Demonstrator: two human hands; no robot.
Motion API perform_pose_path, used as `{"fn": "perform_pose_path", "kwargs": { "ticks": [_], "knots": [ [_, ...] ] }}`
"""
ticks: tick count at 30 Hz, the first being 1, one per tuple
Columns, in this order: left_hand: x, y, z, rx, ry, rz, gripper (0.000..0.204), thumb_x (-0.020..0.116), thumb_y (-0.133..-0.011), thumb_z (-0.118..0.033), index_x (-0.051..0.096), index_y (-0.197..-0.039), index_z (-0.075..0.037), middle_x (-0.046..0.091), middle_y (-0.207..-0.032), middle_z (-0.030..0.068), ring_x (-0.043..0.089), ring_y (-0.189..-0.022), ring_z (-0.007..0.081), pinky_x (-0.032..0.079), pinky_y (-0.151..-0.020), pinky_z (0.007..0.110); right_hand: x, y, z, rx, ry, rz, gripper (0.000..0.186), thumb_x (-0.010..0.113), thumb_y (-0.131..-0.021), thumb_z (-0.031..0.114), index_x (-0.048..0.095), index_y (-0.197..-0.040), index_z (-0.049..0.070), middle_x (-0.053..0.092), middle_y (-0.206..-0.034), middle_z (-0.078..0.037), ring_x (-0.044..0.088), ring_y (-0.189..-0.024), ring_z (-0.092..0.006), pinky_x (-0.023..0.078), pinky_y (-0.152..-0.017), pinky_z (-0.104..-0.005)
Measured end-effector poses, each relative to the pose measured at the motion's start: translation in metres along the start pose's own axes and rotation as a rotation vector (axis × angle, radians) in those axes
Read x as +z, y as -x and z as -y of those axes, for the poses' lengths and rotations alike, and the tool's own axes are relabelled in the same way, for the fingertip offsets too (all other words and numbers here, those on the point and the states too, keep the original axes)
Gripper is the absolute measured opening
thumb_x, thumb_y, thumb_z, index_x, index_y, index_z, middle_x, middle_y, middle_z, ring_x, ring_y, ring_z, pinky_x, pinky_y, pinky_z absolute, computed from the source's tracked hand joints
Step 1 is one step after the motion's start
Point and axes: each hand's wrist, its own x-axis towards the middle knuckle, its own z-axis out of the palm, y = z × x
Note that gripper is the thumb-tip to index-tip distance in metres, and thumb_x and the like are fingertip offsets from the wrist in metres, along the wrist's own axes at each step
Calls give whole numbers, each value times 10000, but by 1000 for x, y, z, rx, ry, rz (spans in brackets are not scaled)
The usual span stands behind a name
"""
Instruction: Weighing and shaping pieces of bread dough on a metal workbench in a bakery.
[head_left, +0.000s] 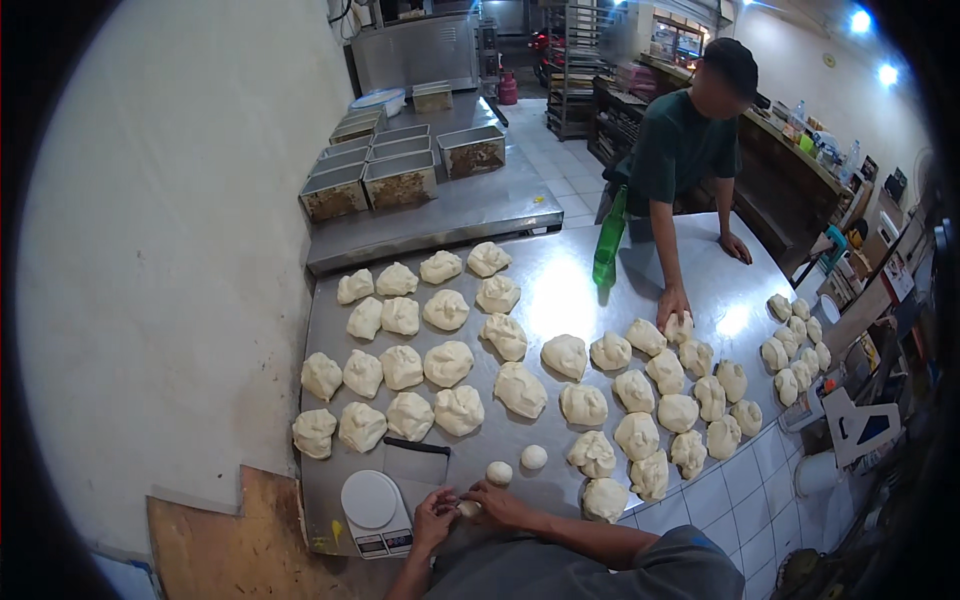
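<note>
At the near edge of the steel table, my left hand (434, 519) and my right hand (501, 505) meet over a small piece of dough (469, 510). Fingers of both hands are closed around it. Just beyond them sit two small smooth dough balls, one close to my right hand (499, 473) and another (534, 457) farther right. A white kitchen scale (369, 500) stands left of my left hand with its round plate bare. Behind the scale lies a flat metal dough scraper (415, 463) with a black handle.
Large dough lumps (459, 410) cover much of the table (565, 290) in rows. A co-worker (680, 150) across it touches one lump. A green bottle (608, 245) stands near that person. Metal loaf tins (400, 178) sit on a second steel table; a wall (180, 250) borders the left.
</note>
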Motion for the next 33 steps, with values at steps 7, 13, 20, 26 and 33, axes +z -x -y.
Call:
{"fn": "perform_pose_path", "kwargs": {
  "ticks": [7, 13, 20, 26, 33],
  "knots": [
    [0, 3, 18, 29, -46, -84, 490, 728, -914, 14, 671, -1398, -31, 743, -1188, 115, 706, -878, 182, 580, -830, 274, 4, 1, -4, -17, -8, -8, 616, 823, -900, 251, 610, -1447, 66, 597, -1339, -166, 617, -1205, -361, 508, -1034, -441],
    [11, 13, -2, 185, -389, -56, 452, 744, -947, -81, 684, -1394, -57, 750, -1190, 113, 715, -920, 234, 580, -836, 316, -5, 6, 14, 44, -68, -61, 572, 812, -890, 219, 626, -1407, 63, 616, -1296, -158, 636, -1161, -344, 524, -991, -429],
    [46, 11, -37, 416, -593, -7, 536, 756, -872, -108, 669, -1400, -78, 695, -1302, 134, 651, -1152, 352, 511, -1026, 427, -36, 9, 9, 26, -152, -82, 427, 794, -862, 140, 689, -1266, 51, 715, -1096, -172, 674, -904, -334, 539, -818, -427],
    [38, 10, -36, 478, -734, 107, 471, 767, -867, -115, 709, -1331, -56, 689, -1287, 114, 653, -1137, 326, 526, -991, 401, -92, 11, 23, 184, 36, -292, 493, 761, -873, 142, 676, -1350, 52, 688, -1198, -172, 658, -952, -341, 544, -852, -402],
    [37, 2, -56, 308, -596, 81, 465, 776, -829, -65, 714, -1290, -49, 678, -1284, 136, 639, -1161, 338, 518, -1002, 405, -100, 10, -4, 165, 356, -426, 465, 746, -873, 172, 686, -1326, 84, 669, -1249, -145, 605, -1139, -361, 502, -966, -446]
  ]
}}
